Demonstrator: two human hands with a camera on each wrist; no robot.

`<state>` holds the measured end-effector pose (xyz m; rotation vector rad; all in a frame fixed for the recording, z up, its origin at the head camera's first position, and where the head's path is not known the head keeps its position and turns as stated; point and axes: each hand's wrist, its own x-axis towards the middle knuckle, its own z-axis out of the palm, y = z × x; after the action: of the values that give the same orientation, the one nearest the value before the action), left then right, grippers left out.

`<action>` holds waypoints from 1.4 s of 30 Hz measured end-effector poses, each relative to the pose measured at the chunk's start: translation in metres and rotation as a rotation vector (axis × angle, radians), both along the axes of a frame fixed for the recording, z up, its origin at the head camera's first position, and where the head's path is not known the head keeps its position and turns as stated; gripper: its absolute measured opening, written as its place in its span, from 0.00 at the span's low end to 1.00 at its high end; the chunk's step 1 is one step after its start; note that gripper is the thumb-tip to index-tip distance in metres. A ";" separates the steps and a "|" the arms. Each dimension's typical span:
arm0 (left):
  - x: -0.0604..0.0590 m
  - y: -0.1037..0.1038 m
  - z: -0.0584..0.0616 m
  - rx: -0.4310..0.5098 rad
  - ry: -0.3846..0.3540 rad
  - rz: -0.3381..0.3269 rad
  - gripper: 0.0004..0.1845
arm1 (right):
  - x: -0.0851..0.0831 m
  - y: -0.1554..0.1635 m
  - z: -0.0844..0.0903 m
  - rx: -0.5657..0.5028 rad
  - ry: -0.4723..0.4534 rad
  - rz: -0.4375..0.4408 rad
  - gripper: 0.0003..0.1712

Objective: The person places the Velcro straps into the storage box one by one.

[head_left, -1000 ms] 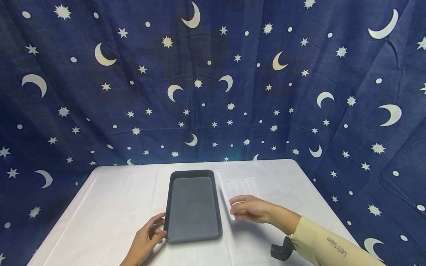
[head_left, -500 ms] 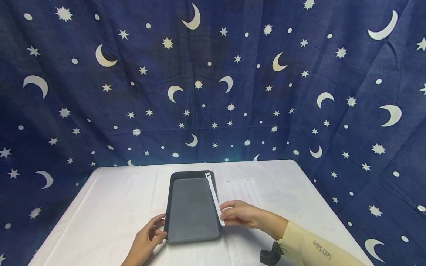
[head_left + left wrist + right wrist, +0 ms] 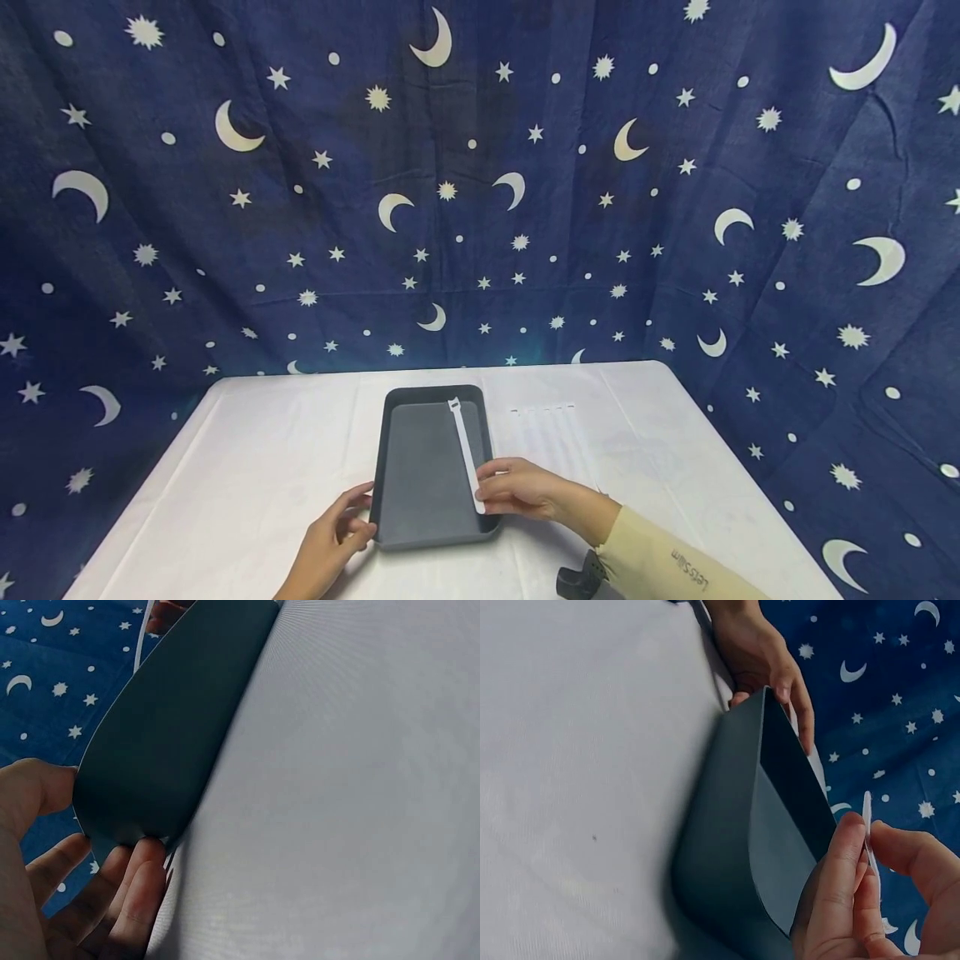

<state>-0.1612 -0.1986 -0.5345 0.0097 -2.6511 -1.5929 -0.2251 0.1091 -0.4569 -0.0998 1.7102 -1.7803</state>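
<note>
Right hand [image 3: 517, 493] pinches the near end of a white strap [image 3: 463, 450] stretched over the right half of the dark grey tray [image 3: 420, 517]. Left hand [image 3: 330, 537], fingers curled, grips the tray's near left corner on the white table [image 3: 247, 467].

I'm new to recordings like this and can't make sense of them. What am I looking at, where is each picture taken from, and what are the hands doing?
No machine here: a person works with two bare hands. The wide picture comes from a camera on the person's head; the two close ones come from cameras on each wrist. A table with a white cover stands before a dark blue curtain printed with stars and moons. On it sits a dark grey tray. The left hand grips the tray's near left corner. The right hand pinches one end of a long white strap, which hangs over the tray. More white straps lie on the table to the tray's right.
</note>
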 end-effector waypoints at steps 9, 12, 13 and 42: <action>0.001 0.003 0.000 0.013 0.011 0.004 0.31 | -0.001 -0.014 -0.005 0.010 0.010 0.014 0.23; 0.002 0.002 0.001 0.013 0.009 0.010 0.31 | -0.002 -0.019 -0.005 0.012 0.013 0.015 0.23; 0.002 0.001 0.002 0.012 0.006 0.012 0.31 | -0.002 -0.021 -0.006 0.011 0.013 0.016 0.23; 0.000 0.002 0.002 -0.005 -0.016 0.022 0.30 | -0.021 -0.057 -0.023 -0.011 -0.004 -0.023 0.20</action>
<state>-0.1610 -0.1968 -0.5327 0.0515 -2.6570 -1.5861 -0.2461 0.0522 -0.4803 -0.0815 1.7046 -1.8058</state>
